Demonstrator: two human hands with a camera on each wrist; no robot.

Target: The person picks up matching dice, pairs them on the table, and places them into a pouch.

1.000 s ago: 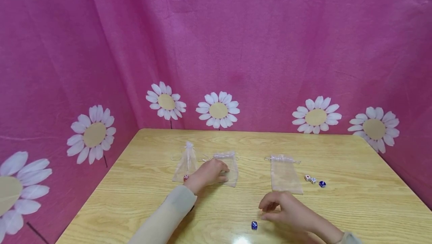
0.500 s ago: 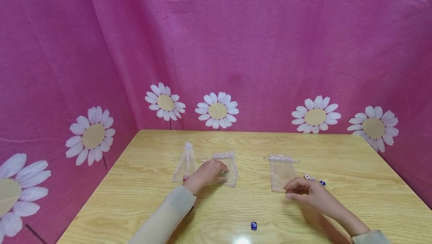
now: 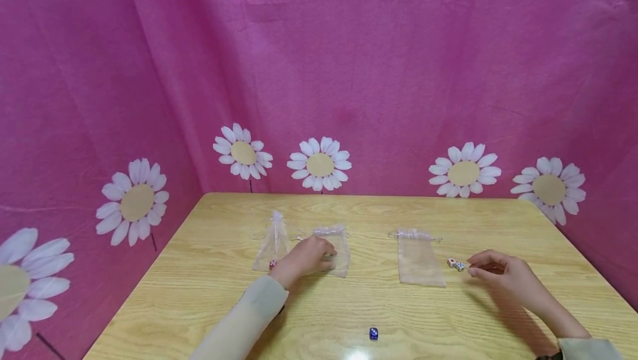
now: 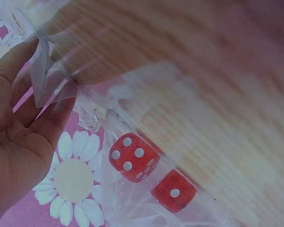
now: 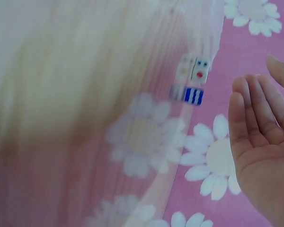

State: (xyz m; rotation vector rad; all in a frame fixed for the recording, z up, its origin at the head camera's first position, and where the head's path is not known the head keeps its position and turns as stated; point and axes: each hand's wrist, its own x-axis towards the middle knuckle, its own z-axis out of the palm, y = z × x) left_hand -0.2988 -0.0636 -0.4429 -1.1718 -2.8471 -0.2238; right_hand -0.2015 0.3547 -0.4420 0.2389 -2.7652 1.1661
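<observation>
My left hand (image 3: 306, 258) reaches over the middle sheer drawstring bag (image 3: 340, 255), thumb and fingers parted. In the left wrist view its fingertips meet the mesh edge (image 4: 42, 92). Near that wrist lie two red dice (image 4: 134, 157) by the left bag (image 3: 273, 243); whether they are inside it I cannot tell. My right hand (image 3: 508, 277) is just right of two white dice (image 3: 456, 264), which lie touching. In the right wrist view a blue die (image 5: 194, 96) sits by a white die (image 5: 199, 69), and the loosely bent fingers stay apart from both. In the head view the hand hides that blue die.
A third sheer bag (image 3: 420, 260) lies flat left of the white dice. Another blue die (image 3: 374, 334) sits near the front of the wooden table (image 3: 309, 329). A pink curtain (image 3: 389, 88) with printed daisies hangs behind and beside the table.
My right hand has moved right, from above the front blue die past the right bag to the dice at the right. The left hand has stayed over the middle bag.
</observation>
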